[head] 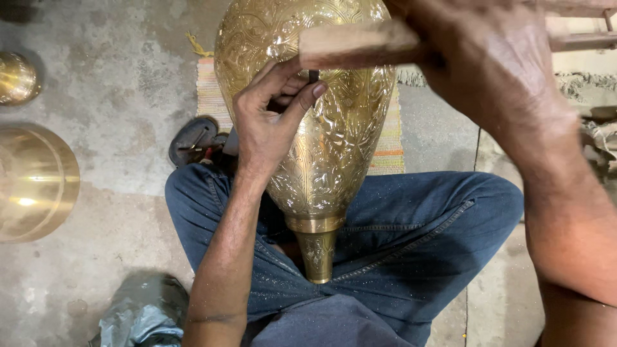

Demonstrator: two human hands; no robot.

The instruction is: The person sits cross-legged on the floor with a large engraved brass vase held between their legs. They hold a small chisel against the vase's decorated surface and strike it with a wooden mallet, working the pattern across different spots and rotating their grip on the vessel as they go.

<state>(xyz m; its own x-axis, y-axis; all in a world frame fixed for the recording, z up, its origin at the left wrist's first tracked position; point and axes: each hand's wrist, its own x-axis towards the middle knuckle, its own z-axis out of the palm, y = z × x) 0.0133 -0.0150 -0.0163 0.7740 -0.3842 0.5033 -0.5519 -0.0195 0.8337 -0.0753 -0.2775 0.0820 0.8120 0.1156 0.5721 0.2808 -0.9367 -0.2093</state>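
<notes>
Brass, engraved all over with curling patterns, made up the large teardrop-shaped vessel (321, 122) that lay across the seated person's lap in the head view, its narrow neck pointing toward the body and resting between the crossed legs in blue jeans (411, 238). The wide end reached away over a striped woven mat (385, 151) on the concrete floor (116, 96).

The left hand (270, 119) rested on the vessel's upper surface, its fingers curled in and its thumb and forefinger pinched tight around a small dark chisel (313, 76), whose tip stood against the metal. The right hand (488, 61) was raised close to the camera and blurred; it was closed in a fist around the handle of a wooden mallet (360, 44), whose pale block-like head hung just above the chisel's top. Whether the mallet touched the chisel could not be told.

To the left on the floor sat a broad brass bowl (35, 183) and, farther off at the edge, a smaller round brass piece (16, 77). A dark round dish of small tools (193, 140) lay just beside the person's left knee, and a crumpled grey plastic bag (144, 315) lay near the left elbow.
</notes>
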